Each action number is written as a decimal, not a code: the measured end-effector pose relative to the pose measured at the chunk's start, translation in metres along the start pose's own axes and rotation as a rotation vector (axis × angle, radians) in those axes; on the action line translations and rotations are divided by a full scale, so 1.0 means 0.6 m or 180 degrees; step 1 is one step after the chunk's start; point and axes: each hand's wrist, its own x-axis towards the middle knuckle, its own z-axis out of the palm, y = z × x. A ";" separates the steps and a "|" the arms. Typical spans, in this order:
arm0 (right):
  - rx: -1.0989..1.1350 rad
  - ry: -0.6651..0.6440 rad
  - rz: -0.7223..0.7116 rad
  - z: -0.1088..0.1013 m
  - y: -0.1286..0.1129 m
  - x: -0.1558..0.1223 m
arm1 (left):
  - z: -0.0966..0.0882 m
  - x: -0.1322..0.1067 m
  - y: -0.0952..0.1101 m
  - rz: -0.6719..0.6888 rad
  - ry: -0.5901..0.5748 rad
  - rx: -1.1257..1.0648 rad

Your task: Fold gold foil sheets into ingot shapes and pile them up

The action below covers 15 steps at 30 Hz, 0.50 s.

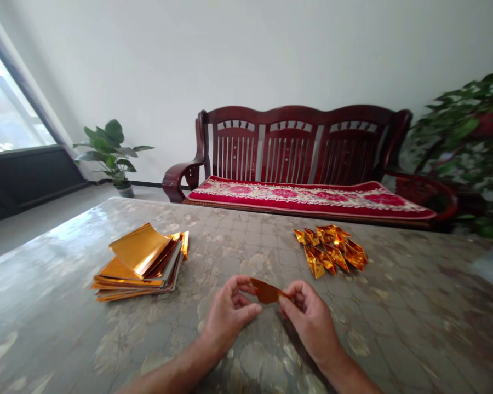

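My left hand (228,317) and my right hand (308,323) hold a narrow strip of gold foil paper (266,291) between them, pinched by the fingertips at each end. The strip is bent and lifted a little above the table. To the left lies a loose stack of gold foil sheets (138,262), the top sheets curling upward. To the right sits a heap of folded gold foil pieces (331,250), pointed and shiny, several of them overlapping.
The hands work over a marbled grey table top (238,235) under a glossy cover. Beyond its far edge stand a dark red wooden bench (304,142) with a red floral cushion (304,198), a potted plant (110,153), and leafy plant (464,142) at the right. A window (12,104) is at the far left.
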 end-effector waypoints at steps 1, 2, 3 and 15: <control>-0.0140 0.0035 -0.0093 -0.001 0.001 0.000 | 0.001 -0.001 0.000 -0.0064 0.0067 0.0138; -0.0290 0.0060 -0.0185 -0.003 0.001 -0.001 | 0.001 -0.002 -0.001 -0.0143 0.0101 0.0267; -0.0437 0.0072 -0.0278 -0.004 0.002 -0.001 | 0.001 -0.003 -0.001 -0.0228 0.0093 0.0382; -0.1159 -0.0399 -0.0880 -0.003 -0.004 -0.005 | 0.002 -0.008 -0.004 -0.0269 -0.0071 0.0174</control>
